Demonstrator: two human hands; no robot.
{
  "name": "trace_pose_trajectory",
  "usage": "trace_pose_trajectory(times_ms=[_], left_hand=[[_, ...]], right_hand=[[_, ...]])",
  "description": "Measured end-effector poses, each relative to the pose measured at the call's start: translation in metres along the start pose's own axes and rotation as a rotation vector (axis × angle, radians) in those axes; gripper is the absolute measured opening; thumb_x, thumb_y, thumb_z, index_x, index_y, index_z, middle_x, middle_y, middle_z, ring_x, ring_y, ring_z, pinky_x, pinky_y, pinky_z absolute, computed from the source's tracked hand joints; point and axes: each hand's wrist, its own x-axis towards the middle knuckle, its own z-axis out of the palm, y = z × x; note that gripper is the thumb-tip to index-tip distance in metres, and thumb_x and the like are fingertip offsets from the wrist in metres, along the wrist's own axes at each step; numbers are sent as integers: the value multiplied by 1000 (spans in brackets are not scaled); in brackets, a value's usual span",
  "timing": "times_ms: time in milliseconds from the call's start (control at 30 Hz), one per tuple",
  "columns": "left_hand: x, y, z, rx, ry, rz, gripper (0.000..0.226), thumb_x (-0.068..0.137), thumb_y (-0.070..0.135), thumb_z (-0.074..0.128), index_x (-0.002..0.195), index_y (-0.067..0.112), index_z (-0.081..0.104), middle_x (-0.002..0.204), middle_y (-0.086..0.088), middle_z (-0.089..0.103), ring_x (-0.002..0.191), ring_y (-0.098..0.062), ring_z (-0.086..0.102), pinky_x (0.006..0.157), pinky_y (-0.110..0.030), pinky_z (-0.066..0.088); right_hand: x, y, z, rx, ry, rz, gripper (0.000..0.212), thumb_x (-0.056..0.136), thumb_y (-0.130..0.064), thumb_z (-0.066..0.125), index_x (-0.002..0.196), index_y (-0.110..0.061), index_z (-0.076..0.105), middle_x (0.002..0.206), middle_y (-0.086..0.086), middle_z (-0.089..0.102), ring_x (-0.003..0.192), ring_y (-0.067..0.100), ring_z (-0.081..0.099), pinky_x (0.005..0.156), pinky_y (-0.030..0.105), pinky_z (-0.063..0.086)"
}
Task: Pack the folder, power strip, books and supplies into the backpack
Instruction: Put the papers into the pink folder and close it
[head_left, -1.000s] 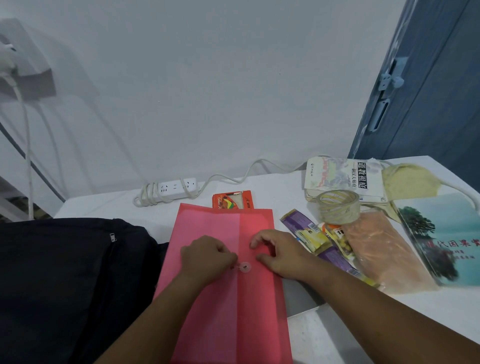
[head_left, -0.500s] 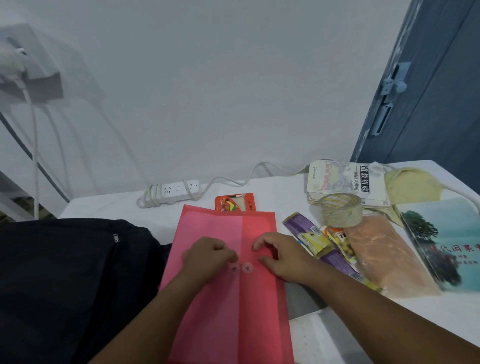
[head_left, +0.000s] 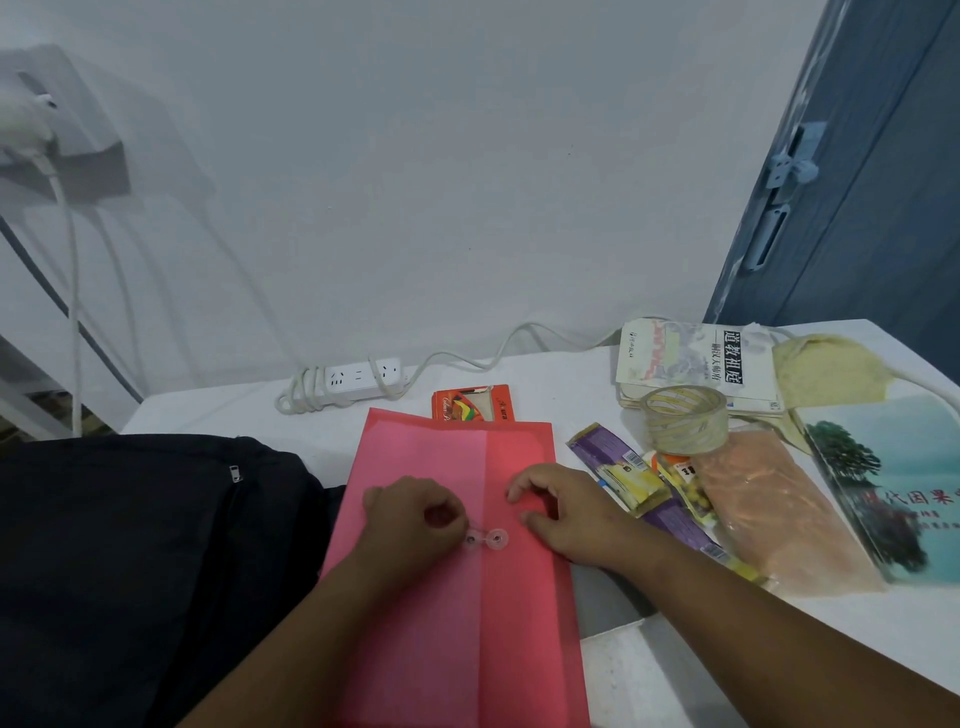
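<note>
**Both hands at the folder's clasp**

The red folder (head_left: 457, 571) lies flat on the white table (head_left: 571, 379), just beside the black backpack (head_left: 130, 545). The left hand (head_left: 410, 525) pinches at the string clasp (head_left: 485, 539) with curled fingers. The right hand (head_left: 566, 512) presses its fingertips on the flap, grasping nothing. The power strip (head_left: 358, 382) sits by the wall, books (head_left: 696, 364) to the right.

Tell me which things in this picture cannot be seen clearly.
- Crayon box, head view: lower part hidden behind the pink folder.
- Closure string, head view: too thin to see; left hand covers that spot.
- Tree-cover book: cut by the right edge.
- Black backpack: opening not visible.
</note>
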Motion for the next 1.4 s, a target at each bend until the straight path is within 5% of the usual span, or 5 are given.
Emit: trace_pose_trajectory(times_ms=[267,467,833,1000,1400], left_hand=[[3,1,1,68,46,14,7,70,39,63,66,34,67,72,19,65,80,3,56,83,-34,26],[5,-5,-6,319,-78,109,17,83,41,59,86,35,74,86,13,60,92,-8,47,78,-35,21],[-5,5,1,375,-56,-9,26,87,37,51,83,26,73,88,12,61,93,-11,48,72,-36,15],[-22,1,7,443,105,220,11,69,30,60,61,25,66,67,13,51,71,-12,48,66,-32,20],[-38,-2,20,433,162,489,15,75,37,61,66,26,65,71,13,52,75,-14,51,66,-34,21]], right_hand=[[0,-1,1,7,11,0,25,82,-15,70,94,-36,66,111,-15,67,106,2,61,97,30,49],[-1,1,1,3,7,-13,20,82,-18,69,96,-33,67,110,-16,67,104,3,62,94,32,50],[-1,1,3,1,21,-32,21,83,-19,70,95,-36,66,110,-16,67,106,2,61,96,31,49],[-1,1,3,9,25,-32,21,83,-17,70,95,-34,67,110,-15,67,106,3,61,96,31,49],[-2,-5,1,-18,18,-40,19,82,-19,69,95,-33,67,108,-17,67,106,2,62,95,33,50]])
